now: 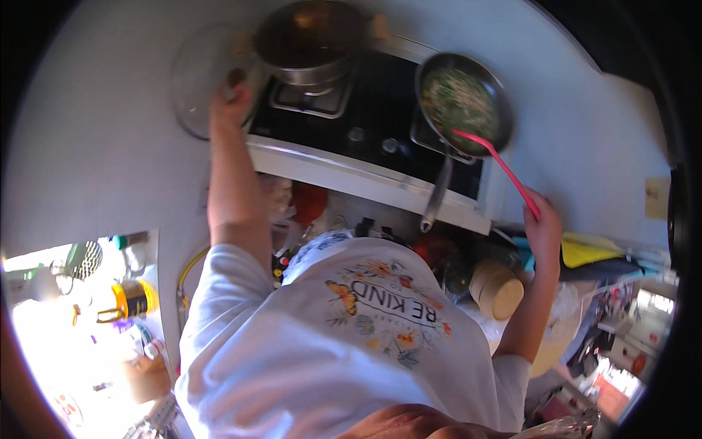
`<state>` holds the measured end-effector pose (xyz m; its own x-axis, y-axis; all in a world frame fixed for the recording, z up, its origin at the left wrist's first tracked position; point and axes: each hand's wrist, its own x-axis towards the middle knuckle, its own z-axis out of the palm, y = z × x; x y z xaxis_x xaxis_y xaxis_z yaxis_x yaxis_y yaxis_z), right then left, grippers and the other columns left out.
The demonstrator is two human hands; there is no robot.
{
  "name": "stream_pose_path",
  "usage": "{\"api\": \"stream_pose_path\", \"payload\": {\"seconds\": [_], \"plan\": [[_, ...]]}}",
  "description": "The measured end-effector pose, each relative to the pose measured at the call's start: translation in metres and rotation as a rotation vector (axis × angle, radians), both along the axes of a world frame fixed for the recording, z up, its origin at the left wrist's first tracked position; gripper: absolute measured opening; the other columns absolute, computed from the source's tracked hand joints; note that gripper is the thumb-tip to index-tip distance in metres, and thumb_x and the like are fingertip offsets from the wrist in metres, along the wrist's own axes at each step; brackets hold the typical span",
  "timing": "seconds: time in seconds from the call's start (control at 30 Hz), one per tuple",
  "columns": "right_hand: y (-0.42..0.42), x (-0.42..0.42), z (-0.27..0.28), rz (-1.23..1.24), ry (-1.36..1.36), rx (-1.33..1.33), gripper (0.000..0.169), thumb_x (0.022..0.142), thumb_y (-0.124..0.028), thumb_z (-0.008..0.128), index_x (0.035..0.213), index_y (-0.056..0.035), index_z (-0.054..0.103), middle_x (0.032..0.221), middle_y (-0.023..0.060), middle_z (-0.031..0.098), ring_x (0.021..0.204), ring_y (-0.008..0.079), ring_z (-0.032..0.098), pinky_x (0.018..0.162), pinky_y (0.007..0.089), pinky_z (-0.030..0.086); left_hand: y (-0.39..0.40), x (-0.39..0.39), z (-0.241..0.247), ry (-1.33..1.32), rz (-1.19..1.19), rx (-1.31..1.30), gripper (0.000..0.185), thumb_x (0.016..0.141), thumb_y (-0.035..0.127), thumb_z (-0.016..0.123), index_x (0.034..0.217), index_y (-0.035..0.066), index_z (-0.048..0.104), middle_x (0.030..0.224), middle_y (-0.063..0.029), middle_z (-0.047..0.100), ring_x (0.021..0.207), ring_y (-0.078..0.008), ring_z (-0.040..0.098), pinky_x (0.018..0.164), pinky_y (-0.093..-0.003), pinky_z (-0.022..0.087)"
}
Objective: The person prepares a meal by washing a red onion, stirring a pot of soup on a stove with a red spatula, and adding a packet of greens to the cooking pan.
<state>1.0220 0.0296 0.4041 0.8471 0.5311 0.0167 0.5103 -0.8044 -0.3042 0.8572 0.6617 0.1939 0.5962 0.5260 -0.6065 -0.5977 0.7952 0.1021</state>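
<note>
My right hand (544,225) grips a pink-red spatula (507,169). The spatula's far end touches green and pale shredded food (462,101) in a dark frying pan (503,118). The pan sits on the right burner, its metal handle (437,195) pointing toward me over the stove's front edge. On the left, my left hand (229,104) is closed around the dark knob (237,79) of a round glass lid (192,88); blur softens the lid's outline. Just right of that hand, a wide metal pot (312,68) with light-coloured side handles stands on the left burner.
The black glass-topped gas stove (378,104) has two knobs (390,145) in front. A grey countertop (120,137) surrounds it. Bags and containers, including stacked tan bowls (496,291), lie below. A yellow cloth (589,249) hangs at right; a yellow hose (189,269) runs at lower left.
</note>
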Motion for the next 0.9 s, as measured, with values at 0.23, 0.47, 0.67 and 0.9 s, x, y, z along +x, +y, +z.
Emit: {"api": "stream_pose_path", "payload": {"seconds": [0.23,0.47,0.67,0.9], "plan": [[0.012,0.014,0.032,0.080,-0.019,-0.173,0.029,0.076,-0.001,0.054,0.103,-0.0106,0.059,0.084,0.0164,0.057,0.078,0.0352,0.056,0.067,0.0400,0.045,-0.084,-0.029,-0.009,0.014,-0.026,0.182,0.015,0.086,0.012,0.049,0.090,-0.002,0.047,0.076,-0.0132,0.053,0.065,-0.0204,0.054,0.053,-0.0266,0.048],[0.043,0.062,-0.054,0.026,0.099,-0.319,0.024,0.081,-0.013,0.053,0.105,-0.0131,0.051,0.085,0.0145,0.060,0.081,0.0352,0.058,0.069,0.0448,0.046,-0.218,-0.051,-0.031,0.159,-0.169,0.089,0.016,0.082,0.002,0.052,0.096,-0.002,0.049,0.078,-0.0101,0.051,0.059,-0.0132,0.044,0.050,-0.0210,0.042],[0.054,0.097,-0.076,-0.011,0.003,0.016,0.025,0.083,-0.014,0.053,0.106,-0.0074,0.058,0.091,0.0176,0.063,0.085,0.0362,0.060,0.073,0.0428,0.048,-0.268,-0.071,-0.023,0.285,-0.281,0.123,0.015,0.083,0.008,0.054,0.097,0.001,0.052,0.073,-0.0085,0.051,0.057,-0.0114,0.043,0.048,-0.0201,0.040],[0.056,0.135,-0.036,-0.169,0.086,0.048,0.025,0.081,-0.018,0.058,0.101,-0.0061,0.064,0.094,0.0193,0.063,0.088,0.0344,0.061,0.078,0.0374,0.049,-0.338,-0.018,-0.002,0.385,-0.730,0.331,0.030,0.086,0.025,0.054,0.108,0.004,0.053,0.081,-0.0102,0.053,0.064,-0.0146,0.048,0.059,-0.0257,0.046]]}}
